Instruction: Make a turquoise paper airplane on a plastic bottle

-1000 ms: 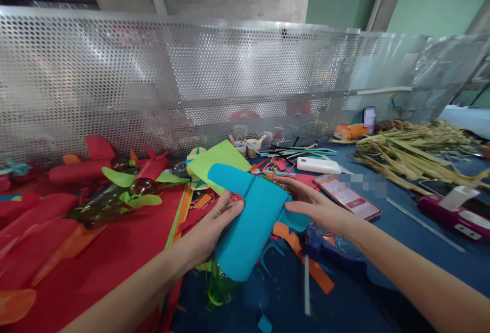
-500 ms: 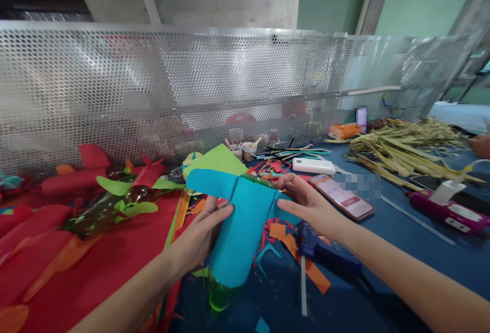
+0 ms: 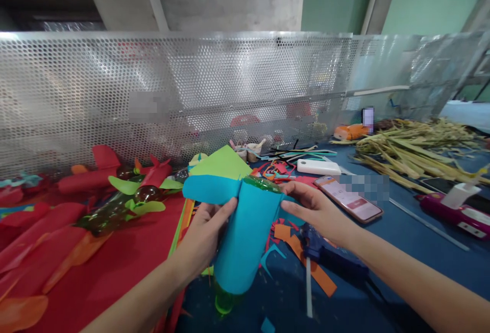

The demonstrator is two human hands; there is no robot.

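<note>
Between my hands is a green plastic bottle (image 3: 225, 302) wrapped in bright blue paper (image 3: 247, 241), tilted with its lower end toward me. Flat blue paper wings stick out on both sides of its upper end. My left hand (image 3: 209, 226) grips the bottle at the base of the left wing (image 3: 209, 188), thumb on the front and fingers partly hidden behind. On the other side, my right hand (image 3: 316, 208) pinches the right wing (image 3: 293, 210) between thumb and fingers. A blue glue gun (image 3: 333, 254) with a white glue stick lies just below my right hand.
Red paper-covered bottle planes (image 3: 49, 241) crowd the left over red sheets. Behind the bottle lies green paper (image 3: 220, 162). Paper scraps (image 3: 323, 277), a phone (image 3: 348, 199), a white power bank (image 3: 317, 167), a purple power strip (image 3: 451, 213) and dried stalks (image 3: 413, 154) occupy the right. A perforated metal screen (image 3: 214, 77) stands behind.
The bottle has turned slightly, so more of its green upper end shows and the left wing sits lower. Both hands keep their hold. The whole view has shifted a little.
</note>
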